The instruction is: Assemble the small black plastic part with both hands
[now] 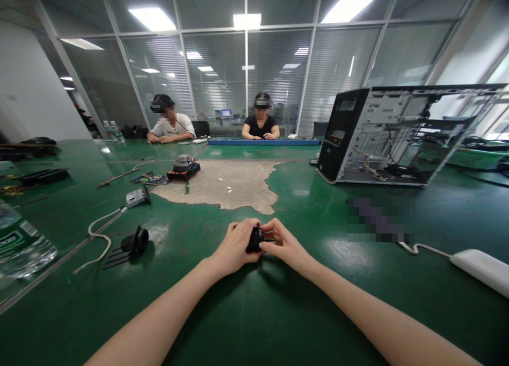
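The left hand [240, 242] and right hand [283, 244] pinch one small, black, blocky part [254, 241] mid-frame; one open black-and-silver computer case [382, 140] stands upper right.

Office-like electronics workshop — open computer case [382, 138] on a green worktable [310, 323], glass partition [214, 74] behind.

Left hand [238, 244]: curled, back upward
Right hand [287, 247]: pinching beside the left
Forearms [170, 305]: bare, converging toward the worktop's [254, 323] far edge
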The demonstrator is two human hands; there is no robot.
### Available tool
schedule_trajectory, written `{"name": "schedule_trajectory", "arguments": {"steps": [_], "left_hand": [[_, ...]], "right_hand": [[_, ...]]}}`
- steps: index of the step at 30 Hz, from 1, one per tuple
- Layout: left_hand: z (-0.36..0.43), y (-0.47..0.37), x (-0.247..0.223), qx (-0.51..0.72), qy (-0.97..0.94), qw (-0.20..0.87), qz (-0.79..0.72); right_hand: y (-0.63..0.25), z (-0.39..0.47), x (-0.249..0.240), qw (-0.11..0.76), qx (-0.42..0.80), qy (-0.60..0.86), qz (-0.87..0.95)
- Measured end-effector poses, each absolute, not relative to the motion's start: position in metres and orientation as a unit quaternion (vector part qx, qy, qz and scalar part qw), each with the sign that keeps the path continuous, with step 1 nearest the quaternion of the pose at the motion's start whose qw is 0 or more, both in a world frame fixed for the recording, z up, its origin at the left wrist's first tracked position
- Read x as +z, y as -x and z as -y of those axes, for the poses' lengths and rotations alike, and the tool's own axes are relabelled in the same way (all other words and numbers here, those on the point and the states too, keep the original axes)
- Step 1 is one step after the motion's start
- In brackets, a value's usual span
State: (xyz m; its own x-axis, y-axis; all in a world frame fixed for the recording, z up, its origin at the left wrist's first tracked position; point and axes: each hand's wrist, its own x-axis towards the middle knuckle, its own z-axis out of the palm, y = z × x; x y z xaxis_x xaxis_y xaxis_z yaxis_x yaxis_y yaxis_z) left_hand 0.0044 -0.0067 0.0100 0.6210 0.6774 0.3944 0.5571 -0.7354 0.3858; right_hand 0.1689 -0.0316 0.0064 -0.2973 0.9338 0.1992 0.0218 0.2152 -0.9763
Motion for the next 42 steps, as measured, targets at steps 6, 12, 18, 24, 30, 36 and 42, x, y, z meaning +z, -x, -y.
{"name": "schedule_trajectory", "arguments": {"steps": [6, 12, 18, 24, 30, 36, 42], "left_hand": [[0.0061, -0.0046, 0.0087, 0.269, -0.892, 0.111, -0.345], [0.0049, -0.0049, 0.0055, 0.272, -0.891, 0.107, -0.349], [0.0053, -0.0045, 0.0074, 0.27, -0.892, 0.11, -0.345], [0.0053, -0.0042, 0.0073, 0.271, -0.891, 0.111, -0.347], [0.004, -0.0047, 0.0041, 0.275, -0.891, 0.12, -0.342], [0.0049, -0.005, 0.004, 0.283, -0.89, 0.115, -0.34], [0.006, -0.0055, 0.0044, 0.277, -0.889, 0.111, -0.348]], "right_hand": [[-0.1668, 0.0265, -0.0003, 0.463, 0.481, 0.404, 0.625], [-0.1666, 0.0268, 0.0023, 0.443, 0.492, 0.415, 0.624], [-0.168, 0.0306, 0.0063, 0.456, 0.489, 0.391, 0.633], [-0.1658, 0.026, 0.0015, 0.463, 0.484, 0.414, 0.616], [-0.1681, 0.028, 0.0025, 0.449, 0.482, 0.398, 0.638], [-0.1684, 0.0288, 0.0033, 0.458, 0.486, 0.397, 0.629], [-0.1662, 0.0262, 0.0027, 0.461, 0.479, 0.419, 0.619]]}}
